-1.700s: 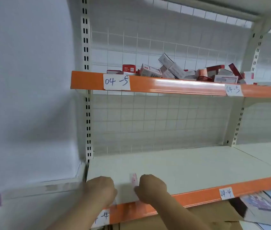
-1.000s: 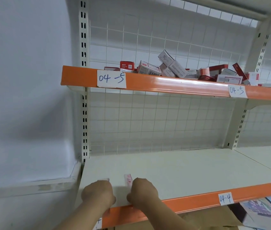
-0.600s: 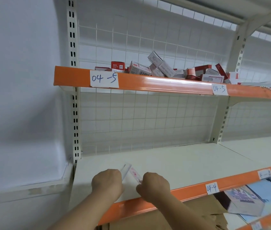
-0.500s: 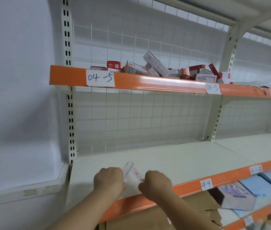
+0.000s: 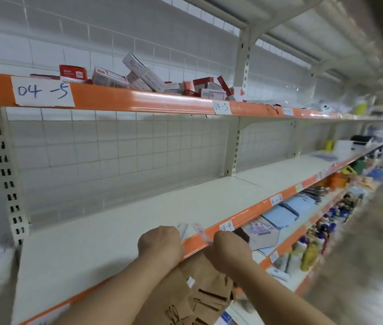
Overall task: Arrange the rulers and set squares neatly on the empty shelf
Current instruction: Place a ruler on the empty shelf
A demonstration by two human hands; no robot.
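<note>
A bare cream shelf [image 5: 120, 221] with an orange front strip marked 04-4 runs across the middle of the view. My left hand [image 5: 160, 245] and my right hand [image 5: 229, 250] are both curled at its front edge, side by side. Between them they hold a clear plastic pack of rulers or set squares [image 5: 191, 231] with a pink label. Only its top corners show above my knuckles, and most of it is hidden. The pack sits over the orange strip, tilted.
The shelf above, marked 04-5, carries several red and white small boxes [image 5: 143, 77]. Brown paper bags [image 5: 200, 299] lie on the shelf below my arms, beside blue packs [image 5: 282, 213]. A slotted upright [image 5: 5, 174] stands at left. The aisle floor lies to the right.
My view has swung to the right along the aisle. Both hands with the clear pack have moved right along the front edge, toward the 04-4 label.
</note>
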